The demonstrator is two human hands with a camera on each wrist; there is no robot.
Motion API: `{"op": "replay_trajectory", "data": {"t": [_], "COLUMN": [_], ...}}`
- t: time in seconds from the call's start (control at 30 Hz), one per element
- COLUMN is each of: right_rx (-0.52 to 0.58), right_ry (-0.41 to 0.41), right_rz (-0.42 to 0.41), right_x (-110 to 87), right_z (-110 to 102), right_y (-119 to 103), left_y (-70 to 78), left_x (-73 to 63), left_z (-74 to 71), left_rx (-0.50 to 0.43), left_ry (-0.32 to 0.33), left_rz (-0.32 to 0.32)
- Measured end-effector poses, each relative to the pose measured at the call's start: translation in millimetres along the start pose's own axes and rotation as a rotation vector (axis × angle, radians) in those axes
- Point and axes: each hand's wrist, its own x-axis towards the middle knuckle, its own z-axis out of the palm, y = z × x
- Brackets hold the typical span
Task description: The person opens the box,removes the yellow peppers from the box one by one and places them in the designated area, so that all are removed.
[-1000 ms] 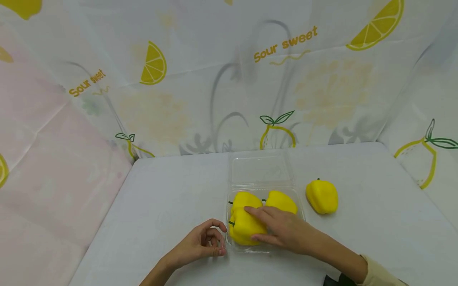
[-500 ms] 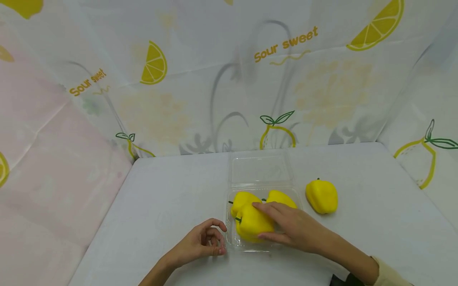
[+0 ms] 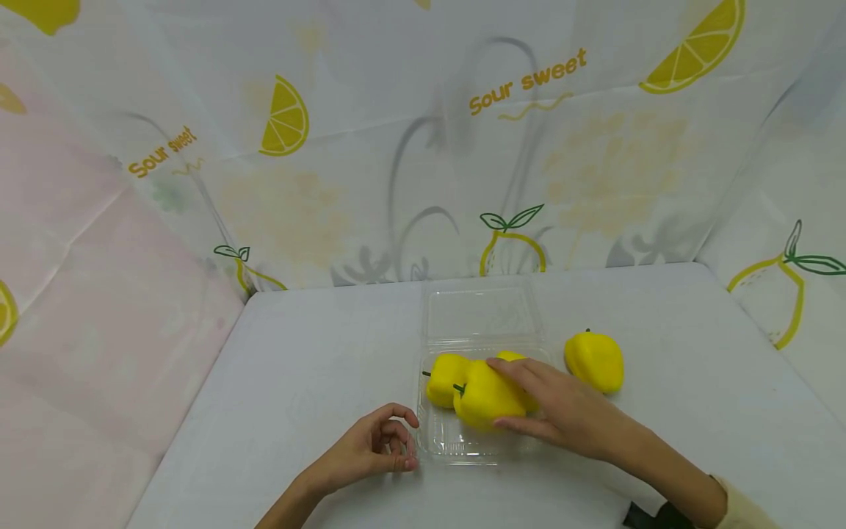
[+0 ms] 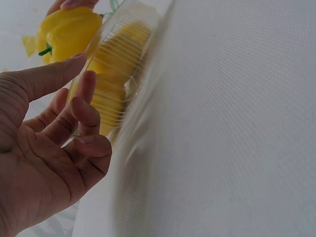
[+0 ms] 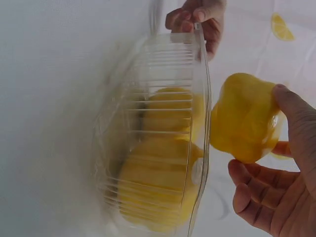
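Observation:
A clear plastic clamshell container [image 3: 456, 447] lies open on the table, its lid [image 3: 482, 314] laid back toward the wall. My left hand [image 3: 366, 450] pinches the container's left rim, thumb on one side and fingers on the other in the left wrist view. Above the tray, my right hand [image 3: 571, 411] grips a yellow bell pepper [image 3: 485, 398] with a green stem. Clear of the rim in the right wrist view, this pepper [image 5: 244, 118] sits between thumb and fingers. Inside are two more yellow peppers, one at the back left [image 3: 443, 382], the other [image 3: 512, 355] mostly hidden by the hand.
Another yellow bell pepper [image 3: 595, 361] rests on the white table [image 3: 317, 353] to the right of the container. A lemon-print cloth [image 3: 370, 184] hangs behind and at both sides. Something black [image 3: 654, 516] shows below the right forearm.
My right hand has lifted the front-left pepper from the container and moved it right and slightly back. The left hand stays at the rim.

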Motion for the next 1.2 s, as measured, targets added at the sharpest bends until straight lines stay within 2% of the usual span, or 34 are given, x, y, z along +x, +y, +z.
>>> {"op": "replay_trajectory", "data": {"t": [0.43,0.67,1.2], "right_rx": [-0.025,-0.069,-0.167], "right_ry": [0.048,0.065,0.186], "right_rz": [0.091,0.104,0.231], "right_x": [-10.1,-13.0,-22.5], "right_z": [-20,-29,-46], "right_y": [14,23,39], "left_y": [-0.9,-1.2,-0.3], "left_x": [0.0,-0.5,0.0], "left_z": [-1.0,-1.1,-2.0], "left_rx": [-0.005,-0.004,-0.002], "left_ry": [-0.009,-0.01,-0.012], "left_rz": [0.013,0.027,0.025]}}
